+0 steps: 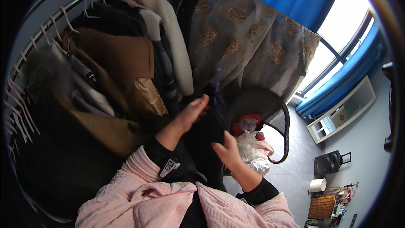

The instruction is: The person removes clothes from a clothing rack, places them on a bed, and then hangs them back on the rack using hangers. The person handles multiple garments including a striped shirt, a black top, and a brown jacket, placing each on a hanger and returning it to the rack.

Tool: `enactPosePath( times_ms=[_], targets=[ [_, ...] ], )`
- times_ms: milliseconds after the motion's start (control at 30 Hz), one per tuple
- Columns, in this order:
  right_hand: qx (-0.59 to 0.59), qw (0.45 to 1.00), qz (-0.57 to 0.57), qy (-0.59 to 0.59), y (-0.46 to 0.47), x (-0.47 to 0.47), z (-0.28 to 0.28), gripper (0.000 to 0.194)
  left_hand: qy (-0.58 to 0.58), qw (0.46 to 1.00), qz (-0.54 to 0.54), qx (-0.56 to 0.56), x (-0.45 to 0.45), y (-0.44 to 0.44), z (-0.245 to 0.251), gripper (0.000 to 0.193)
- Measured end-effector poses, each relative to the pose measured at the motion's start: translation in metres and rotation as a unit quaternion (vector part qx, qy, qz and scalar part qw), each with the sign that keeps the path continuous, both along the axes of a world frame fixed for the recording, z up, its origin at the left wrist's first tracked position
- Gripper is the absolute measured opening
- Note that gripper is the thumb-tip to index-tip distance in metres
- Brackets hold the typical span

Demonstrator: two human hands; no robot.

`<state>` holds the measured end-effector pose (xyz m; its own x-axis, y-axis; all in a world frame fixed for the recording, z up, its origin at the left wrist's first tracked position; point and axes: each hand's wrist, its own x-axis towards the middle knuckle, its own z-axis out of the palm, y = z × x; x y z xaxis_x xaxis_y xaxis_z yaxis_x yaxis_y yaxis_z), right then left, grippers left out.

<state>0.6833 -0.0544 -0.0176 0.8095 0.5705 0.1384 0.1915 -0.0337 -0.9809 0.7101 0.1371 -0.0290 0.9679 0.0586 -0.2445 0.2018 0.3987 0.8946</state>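
A black garment [204, 136] hangs in front of me below a thin purple hanger [218, 84]; its outline merges with the dark cloth around it. My left hand [192, 113] is at the garment's left side near the top, thumb raised, and its fingertips are partly lost against the dark fabric. Lower down, my right hand [230, 152] grips the garment's right edge, with the thumb on the near side and the other fingers mostly hidden.
A chrome rail [74, 4] carries coats on the left, among them a brown coat [117, 52] and a white fluffy coat [177, 44]. Patterned sheer fabric [234, 34] covers another rack. Behind my right hand stand a dark hooded stroller [286, 126] and plastic bags [248, 142]. A speaker [328, 163] stands by the wall.
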Motion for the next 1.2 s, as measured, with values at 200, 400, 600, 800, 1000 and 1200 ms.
enactPosePath(
  times_ms=[200, 400, 600, 800, 1000, 1200],
  targets=[
    [-0.237, 0.907, 0.341, -0.068, 0.068, 0.107, 0.007, 0.041, -0.158, 0.964, 0.09, 0.192, 0.032, 0.035, 0.0, 0.037],
    [-0.185, 0.915, 0.149, -0.328, 0.185, 0.33, 0.051, 0.02, -0.088, 0.992, 0.046, 0.08, 0.082, 0.108, 0.01, 0.037],
    [-0.282, 0.89, -0.114, -0.34, 0.334, 0.489, 0.016, 0.032, -0.068, 0.996, 0.041, 0.049, 0.139, 0.134, 0.002, 0.039],
    [-0.244, 0.917, -0.11, -0.295, 0.372, 0.548, -0.033, 0.032, -0.056, 0.997, 0.051, 0.027, 0.17, 0.163, -0.013, 0.039],
    [-0.084, 0.987, 0.03, -0.131, 0.192, 0.557, 0.005, 0.025, -0.05, 0.998, 0.003, 0.038, 0.181, 0.183, -0.025, 0.037],
    [-0.446, 0.746, -0.389, -0.307, -0.006, 0.623, 0.203, 0.023, -0.046, 0.998, -0.023, 0.044, 0.188, 0.185, -0.026, 0.037]
  ],
)
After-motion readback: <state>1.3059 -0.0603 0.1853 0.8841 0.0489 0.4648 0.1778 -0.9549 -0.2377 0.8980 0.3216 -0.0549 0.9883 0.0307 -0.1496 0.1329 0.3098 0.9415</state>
